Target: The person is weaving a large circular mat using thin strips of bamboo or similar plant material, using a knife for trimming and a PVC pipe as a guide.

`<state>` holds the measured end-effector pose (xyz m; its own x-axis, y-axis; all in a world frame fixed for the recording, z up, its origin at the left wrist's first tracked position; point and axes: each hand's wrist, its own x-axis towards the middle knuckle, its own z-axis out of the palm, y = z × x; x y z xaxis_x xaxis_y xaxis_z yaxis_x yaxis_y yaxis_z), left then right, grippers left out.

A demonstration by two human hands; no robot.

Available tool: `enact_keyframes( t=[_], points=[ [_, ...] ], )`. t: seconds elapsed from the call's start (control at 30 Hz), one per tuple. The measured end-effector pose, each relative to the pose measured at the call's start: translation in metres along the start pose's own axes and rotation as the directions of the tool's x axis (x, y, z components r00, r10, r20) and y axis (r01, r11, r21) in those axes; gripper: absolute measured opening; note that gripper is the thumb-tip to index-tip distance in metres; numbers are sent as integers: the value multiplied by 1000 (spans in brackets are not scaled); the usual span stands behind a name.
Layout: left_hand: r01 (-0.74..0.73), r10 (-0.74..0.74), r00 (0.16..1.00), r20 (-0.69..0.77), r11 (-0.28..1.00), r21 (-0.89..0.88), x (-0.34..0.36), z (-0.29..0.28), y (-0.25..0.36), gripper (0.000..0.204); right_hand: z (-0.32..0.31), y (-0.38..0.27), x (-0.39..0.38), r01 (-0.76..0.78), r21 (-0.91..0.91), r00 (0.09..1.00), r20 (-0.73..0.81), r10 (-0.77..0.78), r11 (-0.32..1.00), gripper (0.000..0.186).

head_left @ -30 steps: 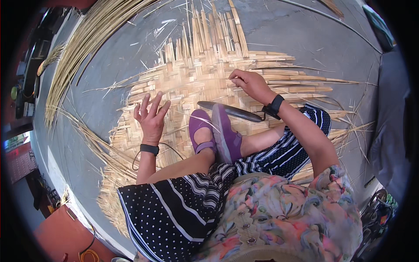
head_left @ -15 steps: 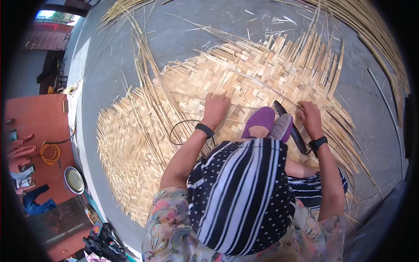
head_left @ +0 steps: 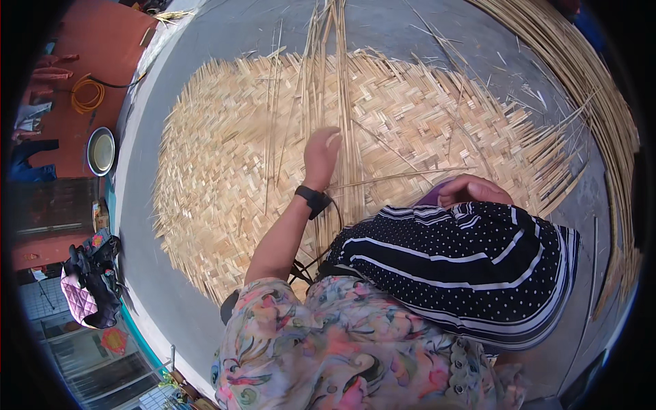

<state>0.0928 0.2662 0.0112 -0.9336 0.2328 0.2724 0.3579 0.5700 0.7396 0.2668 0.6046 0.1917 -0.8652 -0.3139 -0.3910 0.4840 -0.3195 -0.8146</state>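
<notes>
A large woven mat of pale, flat split-cane strips lies before me with ragged loose ends around its rim. My left hand, a dark band on its wrist, is over the middle of the mat. Its thumb stands a little apart from the fingers, beside a loose bundle of long strips lying across the weave. Past my knee in patterned black-and-white cloth, a patch of bare skin shows next to a purple shoe. It looks like my right hand, mostly hidden, its fingers unclear.
A thick pile of long cane strips curves along the right. Cane scraps litter the grey floor beyond the mat. At the left are a metal basin, a coiled orange hose and a pink quilted thing.
My view has turned, so the mat and strip bundle sit differently. The dark-handled tool beside the shoes is now hidden. My knee covers the right side, where my right hand was plainly visible.
</notes>
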Motion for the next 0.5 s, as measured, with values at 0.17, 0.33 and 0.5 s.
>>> enact_keyframes(
  t=[0.17,0.33,0.5],
  points=[
    [534,-441,843,-308,759,372,-17,-115,-151,20,11,11,-4,27,100,997,65,-33,995,48],
    [626,-669,741,-58,656,422,-51,-150,-209,21,30,14,-14,32,64,996,-85,-26,997,48],
    [768,-758,640,124,626,-135,-36,-166,-204,16,44,14,-13,42,83,993,-111,-33,996,48]
  ],
)
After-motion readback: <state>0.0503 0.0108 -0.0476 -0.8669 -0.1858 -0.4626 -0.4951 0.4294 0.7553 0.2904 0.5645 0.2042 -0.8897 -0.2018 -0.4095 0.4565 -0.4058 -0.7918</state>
